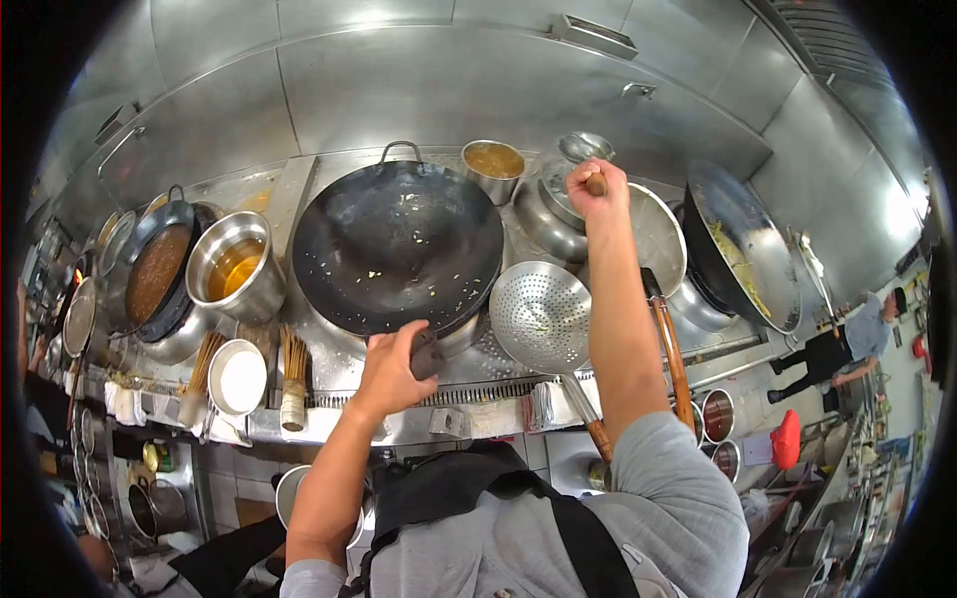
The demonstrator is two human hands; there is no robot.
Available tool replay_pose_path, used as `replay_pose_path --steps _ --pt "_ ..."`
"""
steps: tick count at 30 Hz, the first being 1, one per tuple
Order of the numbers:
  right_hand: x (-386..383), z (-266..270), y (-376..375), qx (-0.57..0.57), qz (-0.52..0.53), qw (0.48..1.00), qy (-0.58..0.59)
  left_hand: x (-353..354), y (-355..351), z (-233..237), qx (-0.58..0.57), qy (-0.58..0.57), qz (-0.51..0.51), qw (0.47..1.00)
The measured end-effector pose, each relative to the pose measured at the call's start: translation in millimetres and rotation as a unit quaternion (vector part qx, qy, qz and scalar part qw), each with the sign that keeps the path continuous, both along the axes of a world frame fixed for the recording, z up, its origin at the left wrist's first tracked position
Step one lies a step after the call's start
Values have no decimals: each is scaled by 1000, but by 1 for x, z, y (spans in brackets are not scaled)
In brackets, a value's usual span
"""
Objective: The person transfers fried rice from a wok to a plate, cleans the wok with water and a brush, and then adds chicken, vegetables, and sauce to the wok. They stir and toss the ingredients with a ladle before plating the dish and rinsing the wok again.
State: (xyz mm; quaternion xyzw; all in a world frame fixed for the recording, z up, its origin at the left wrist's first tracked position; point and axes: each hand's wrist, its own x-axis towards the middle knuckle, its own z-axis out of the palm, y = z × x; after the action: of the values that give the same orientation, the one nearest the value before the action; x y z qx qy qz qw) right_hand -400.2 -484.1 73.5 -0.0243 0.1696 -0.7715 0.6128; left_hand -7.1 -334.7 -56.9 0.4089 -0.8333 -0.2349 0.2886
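Observation:
A large black wok [399,244] sits on the stove in front of me, with small pale bits scattered over its inside. At its near rim, my left hand [394,374] is closed around a dark piece that looks like a folded cloth [427,356]; whether it also grips a wok handle is hidden. My right hand [600,189] is wrapped round the wooden handle end of a metal ladle [586,148]. The ladle's bowl is beyond the fist, over a steel pot [548,224]. A perforated strainer [540,314] lies right of the wok, its handle toward me.
Left of the wok stand a steel pot of amber liquid [235,269], a pan of brown sauce [159,269], a white-filled container [239,381] and bamboo brushes [294,369]. A broth pot [493,161] is behind; another wok [743,249] tilts at right. A person [862,334] stands far right.

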Motion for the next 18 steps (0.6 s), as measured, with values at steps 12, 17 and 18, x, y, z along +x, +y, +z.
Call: replay_pose_path --steps 12,17,18 --pt "135 -26 199 -185 200 947 -169 23 3 -9 -92 -30 -92 991" --pt "165 -60 290 -50 176 980 -74 26 0 -20 -104 -38 -112 988" --pt "171 -64 308 -7 166 985 -38 26 -2 -21 -103 -32 -115 987"
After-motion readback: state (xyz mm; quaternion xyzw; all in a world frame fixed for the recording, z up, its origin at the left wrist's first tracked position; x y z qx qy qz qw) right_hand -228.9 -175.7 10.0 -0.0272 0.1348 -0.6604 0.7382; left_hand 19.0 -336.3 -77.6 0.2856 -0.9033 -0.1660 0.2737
